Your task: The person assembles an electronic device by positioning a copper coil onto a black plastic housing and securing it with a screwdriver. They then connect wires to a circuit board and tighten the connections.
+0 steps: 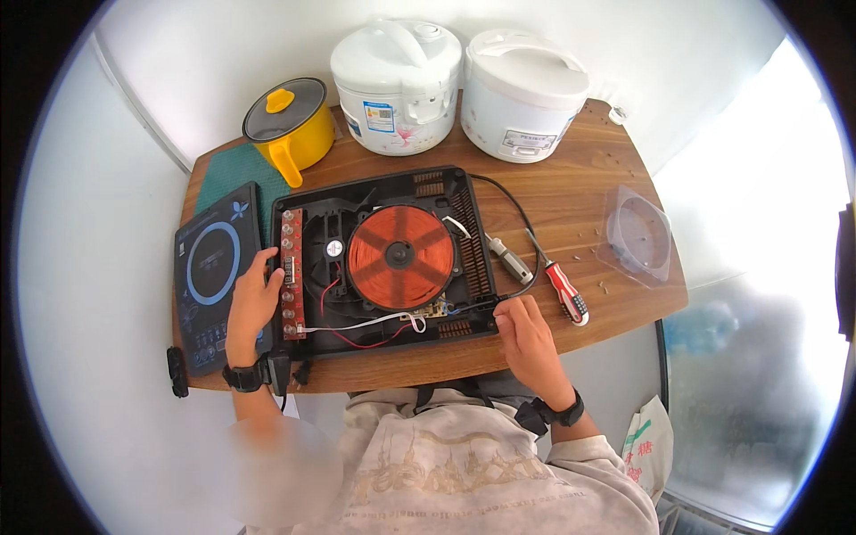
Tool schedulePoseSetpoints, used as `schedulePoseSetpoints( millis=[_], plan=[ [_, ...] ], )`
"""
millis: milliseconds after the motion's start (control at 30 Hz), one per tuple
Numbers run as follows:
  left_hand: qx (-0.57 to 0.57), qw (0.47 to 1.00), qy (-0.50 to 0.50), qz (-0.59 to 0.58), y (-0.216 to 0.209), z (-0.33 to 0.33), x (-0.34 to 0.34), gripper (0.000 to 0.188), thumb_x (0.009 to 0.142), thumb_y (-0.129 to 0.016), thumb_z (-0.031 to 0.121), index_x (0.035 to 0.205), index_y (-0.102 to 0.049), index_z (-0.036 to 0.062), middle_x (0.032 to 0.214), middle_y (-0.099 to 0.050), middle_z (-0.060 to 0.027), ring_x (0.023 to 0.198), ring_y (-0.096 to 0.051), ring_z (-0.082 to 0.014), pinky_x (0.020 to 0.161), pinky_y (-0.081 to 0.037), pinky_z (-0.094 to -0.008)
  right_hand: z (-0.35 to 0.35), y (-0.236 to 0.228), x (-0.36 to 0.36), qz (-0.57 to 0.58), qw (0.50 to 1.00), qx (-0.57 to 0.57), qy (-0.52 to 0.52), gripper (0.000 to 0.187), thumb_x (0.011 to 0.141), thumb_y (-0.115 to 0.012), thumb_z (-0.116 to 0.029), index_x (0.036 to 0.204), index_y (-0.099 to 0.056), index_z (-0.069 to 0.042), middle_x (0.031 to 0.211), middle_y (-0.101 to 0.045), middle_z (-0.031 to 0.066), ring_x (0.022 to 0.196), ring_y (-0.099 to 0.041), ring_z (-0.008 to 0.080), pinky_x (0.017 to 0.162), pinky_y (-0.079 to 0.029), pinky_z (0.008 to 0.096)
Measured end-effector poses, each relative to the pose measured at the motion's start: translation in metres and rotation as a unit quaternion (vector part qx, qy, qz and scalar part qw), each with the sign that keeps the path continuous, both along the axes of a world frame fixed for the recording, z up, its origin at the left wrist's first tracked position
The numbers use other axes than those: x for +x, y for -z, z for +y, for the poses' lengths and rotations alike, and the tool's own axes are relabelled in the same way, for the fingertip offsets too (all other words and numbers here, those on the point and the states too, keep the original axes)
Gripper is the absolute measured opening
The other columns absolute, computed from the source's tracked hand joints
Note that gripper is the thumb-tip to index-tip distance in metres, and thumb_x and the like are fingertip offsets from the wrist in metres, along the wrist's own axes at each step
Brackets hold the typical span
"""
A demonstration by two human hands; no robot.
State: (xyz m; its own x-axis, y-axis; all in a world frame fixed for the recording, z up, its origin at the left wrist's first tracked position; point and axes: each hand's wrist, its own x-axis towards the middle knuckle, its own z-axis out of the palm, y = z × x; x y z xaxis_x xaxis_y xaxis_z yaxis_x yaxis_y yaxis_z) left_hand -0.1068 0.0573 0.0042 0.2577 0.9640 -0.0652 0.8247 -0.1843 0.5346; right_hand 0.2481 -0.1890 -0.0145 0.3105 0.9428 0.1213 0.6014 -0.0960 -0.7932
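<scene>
An opened induction cooker base (419,181) lies on the table with its inside facing up. A round copper coil (400,256), a black fan (333,249) and a red circuit board (292,276) sit in it, with white and red wires crossing below the coil. My left hand (254,301) grips the base's left edge beside the red board, thumb and index finger at the rim. At the lower right corner, my right hand (528,341) is closed with its fingertips on the black power cord (522,290) where it meets the base. Its curled fingers partly hide the grip.
The cooker's dark glass top (212,267) lies at the left, partly on a green mat (234,178). Right of the base are a grey-handled screwdriver (510,260), a red-handled screwdriver (567,294), loose screws and a clear plastic lid (637,236). Behind stand a yellow pot (303,134) and two white rice cookers (397,98).
</scene>
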Motion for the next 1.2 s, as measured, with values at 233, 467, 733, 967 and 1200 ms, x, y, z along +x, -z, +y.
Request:
schedulePoseSetpoints(
  millis=[233,467,733,967,1200],
  plan=[
    [-0.032,0.998,0.03,-0.047,-0.007,-0.007,-0.001,0.044,0.099,-0.055,-0.002,0.139,-0.057,0.0166,0.088,-0.07,-0.0174,0.071,-0.061,-0.0215,0.071,-0.05,-0.0339,0.001,0.011,-0.003,0.027,0.999,0.026,0.027,0.005,0.104,-0.055,-0.008,0.107,-0.057,-0.004,0.099,-0.059,0.0182,0.09,-0.062,0.0422,0.077,-0.052,0.0455],
    [-0.058,0.995,0.035,-0.08,-0.019,-0.025,0.0,0.044,0.096,-0.053,-0.005,0.135,-0.06,0.0139,0.086,-0.068,-0.0137,0.067,-0.054,-0.0142,0.066,-0.047,-0.031,0.009,0.007,-0.005,0.092,0.995,0.029,0.03,0.005,0.103,-0.055,-0.004,0.106,-0.056,-0.001,0.096,-0.061,0.0181,0.077,-0.062,0.0369,0.072,-0.052,0.0398],
    [-0.095,0.985,0.051,-0.131,-0.003,-0.061,-0.014,0.044,0.09,-0.053,-0.003,0.132,-0.059,0.0083,0.079,-0.057,-0.0051,0.066,-0.048,-0.0095,0.062,-0.043,-0.0283,0.017,-0.001,0.017,0.069,0.994,0.058,0.055,0.008,0.107,-0.053,-0.009,0.108,-0.056,-0.002,0.086,-0.058,0.0105,0.073,-0.056,0.0192,0.068,-0.048,0.0315],
    [-0.166,0.968,0.024,-0.188,-0.016,-0.102,-0.013,0.043,0.09,-0.054,-0.004,0.131,-0.057,0.0073,0.082,-0.059,-0.003,0.069,-0.056,-0.0066,0.062,-0.045,-0.0249,0.05,-0.01,0.042,0.095,0.991,0.056,0.074,0.009,0.108,-0.052,-0.012,0.107,-0.056,-0.004,0.077,-0.06,0.0118,0.069,-0.065,0.0223,0.063,-0.053,0.0362],
    [-0.28,0.922,-0.012,-0.267,-0.01,-0.145,-0.016,0.042,0.098,-0.063,0.003,0.14,-0.057,0.0028,0.094,-0.07,-0.0071,0.081,-0.069,-0.0128,0.071,-0.059,-0.0287,0.075,-0.006,0.059,0.01,0.998,0.043,0.051,0.007,0.104,-0.055,-0.01,0.105,-0.055,-0.003,0.083,-0.065,0.0195,0.079,-0.065,0.0394,0.071,-0.05,0.0446]
  ],
)
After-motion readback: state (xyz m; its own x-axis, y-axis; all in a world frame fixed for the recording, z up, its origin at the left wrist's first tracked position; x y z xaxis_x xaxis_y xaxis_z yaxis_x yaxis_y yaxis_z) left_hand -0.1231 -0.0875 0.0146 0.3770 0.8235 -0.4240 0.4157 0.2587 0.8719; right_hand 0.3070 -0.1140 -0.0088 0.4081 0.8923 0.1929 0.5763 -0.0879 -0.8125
